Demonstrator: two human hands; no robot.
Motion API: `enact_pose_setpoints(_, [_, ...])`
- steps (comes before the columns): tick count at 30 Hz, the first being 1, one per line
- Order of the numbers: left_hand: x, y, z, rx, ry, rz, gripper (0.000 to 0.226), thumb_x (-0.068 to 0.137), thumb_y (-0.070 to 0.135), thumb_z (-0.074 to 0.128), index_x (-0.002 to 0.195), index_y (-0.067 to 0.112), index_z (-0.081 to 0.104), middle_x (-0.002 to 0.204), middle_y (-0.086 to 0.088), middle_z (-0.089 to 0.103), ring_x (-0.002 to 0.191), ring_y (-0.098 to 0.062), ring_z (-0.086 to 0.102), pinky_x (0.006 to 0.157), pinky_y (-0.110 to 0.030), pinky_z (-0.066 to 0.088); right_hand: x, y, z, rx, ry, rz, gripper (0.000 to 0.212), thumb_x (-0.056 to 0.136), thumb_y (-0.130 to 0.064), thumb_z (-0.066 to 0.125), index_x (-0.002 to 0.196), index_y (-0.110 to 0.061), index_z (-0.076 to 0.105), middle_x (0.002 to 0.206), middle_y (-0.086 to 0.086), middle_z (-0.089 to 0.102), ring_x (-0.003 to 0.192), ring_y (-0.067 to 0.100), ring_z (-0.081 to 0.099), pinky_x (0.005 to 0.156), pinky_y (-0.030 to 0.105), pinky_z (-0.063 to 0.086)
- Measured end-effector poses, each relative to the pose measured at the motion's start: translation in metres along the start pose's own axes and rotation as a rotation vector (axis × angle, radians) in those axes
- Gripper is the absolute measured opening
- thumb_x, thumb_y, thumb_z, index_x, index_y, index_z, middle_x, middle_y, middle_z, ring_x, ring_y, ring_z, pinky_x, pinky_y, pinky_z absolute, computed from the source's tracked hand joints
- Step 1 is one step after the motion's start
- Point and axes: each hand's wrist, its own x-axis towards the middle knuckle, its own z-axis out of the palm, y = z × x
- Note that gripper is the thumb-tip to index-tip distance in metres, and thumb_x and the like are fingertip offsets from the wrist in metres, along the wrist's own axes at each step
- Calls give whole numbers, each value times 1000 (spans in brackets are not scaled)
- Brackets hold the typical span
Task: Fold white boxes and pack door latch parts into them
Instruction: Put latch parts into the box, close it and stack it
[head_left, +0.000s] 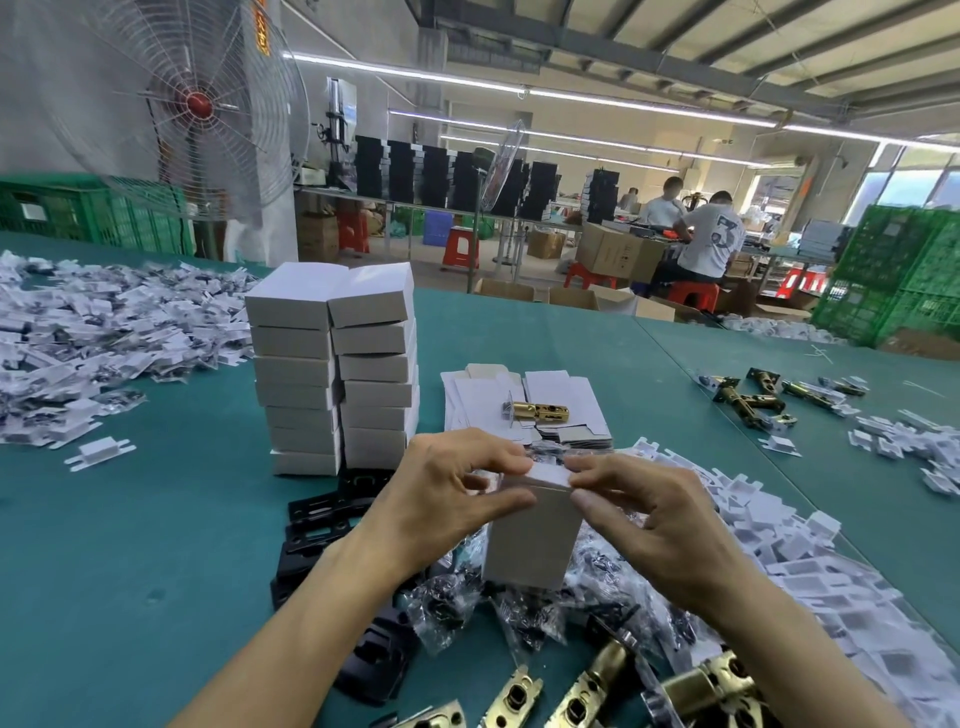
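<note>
Teal felt covers the wide desk (156, 545), and it stretches out on every side of the fingers. Beyond the fingers and off to their left, two tall stacks of folded white cardboard boxes (335, 374) stand side by side, touching. Straight past the fingers lies a pile of flat, unfolded white box blanks (550, 395) with one brass-coloured metal door latch (537, 413) resting on top. Under the fingers, clear plastic bags of small dark parts (452, 608) are heaped up, and closer in than the fingers more brass latches (597, 686) lie loose. Here in the middle, a small upright white cardboard box (532, 540) is held off the desk between both hands. The left hand (441, 499) has its fingers (498, 454) curled over the top flap and thumb on the front face, pinching the box. The right hand (660, 525) pinches the flap's right corner, fingers (602, 462) pressed on top and thumb below.
</note>
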Motion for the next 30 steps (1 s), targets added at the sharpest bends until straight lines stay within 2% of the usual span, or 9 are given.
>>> enact_pose_setpoints(3, [-2,-2,0,38,11,32,26,78,31,78,97,13,79,108,1,74,92,0,70,73,-28,62,-1,3,5,-7,11,-40,16,87,-18,71,103,-22,73,117,-10,68,100,0,68,85,20,57])
enact_pose_setpoints(8, [-1,-3,3,-5,-5,13,20,79,23,81,98,17,79,108,6,71,93,-2,69,74,-21,59,-7,6,17,34,73,-54,24,89,-23,66,110,-34,70,122,-12,63,108,4,64,83,18,56])
enact_pose_setpoints(14, [1,-2,5,-78,-6,-122,10,82,20,81,91,21,79,103,13,71,96,0,67,77,-13,53,-9,4,24,236,36,131,23,85,-33,64,104,-44,68,121,-18,63,106,10,65,77,28,60])
enact_pose_setpoints(18, [3,-1,4,-209,-42,-361,29,87,33,77,110,46,64,110,22,66,99,1,66,82,-27,58,-3,-1,24,420,143,223,29,87,-11,69,95,-39,72,105,-6,70,92,24,71,66,32,60])
enact_pose_setpoints(21, [4,3,2,-262,-81,-462,35,87,47,70,117,51,51,119,11,61,99,-11,67,83,-40,61,7,-13,21,642,341,350,22,81,-17,71,99,-30,71,105,6,69,83,28,74,62,43,62])
enact_pose_setpoints(23, [7,10,1,-344,-9,-484,32,87,52,63,116,45,53,113,-1,61,93,-18,67,76,-46,62,16,-20,21,834,416,465,26,77,-21,72,103,-25,70,100,14,69,83,29,74,62,43,61])
enact_pose_setpoints(26, [11,20,-2,-362,103,-472,27,92,53,57,116,43,48,102,-8,63,80,-27,69,63,-51,60,26,-30,31,1022,402,584,26,82,-15,69,108,-17,66,100,17,72,81,33,74,61,40,60])
enact_pose_setpoints(28, [12,25,-2,-388,150,-475,32,96,43,61,116,41,36,99,-12,63,55,-31,65,43,-41,55,29,-36,42,1086,415,654,25,85,-12,68,110,-14,63,106,20,70,80,34,74,61,39,60])
enact_pose_setpoints(30, [12,26,0,-333,162,-493,40,95,37,64,112,42,28,100,-16,62,41,-21,57,38,-29,49,30,-38,51,1124,437,706,24,88,-11,67,111,-12,61,108,22,70,78,33,74,60,38,60])
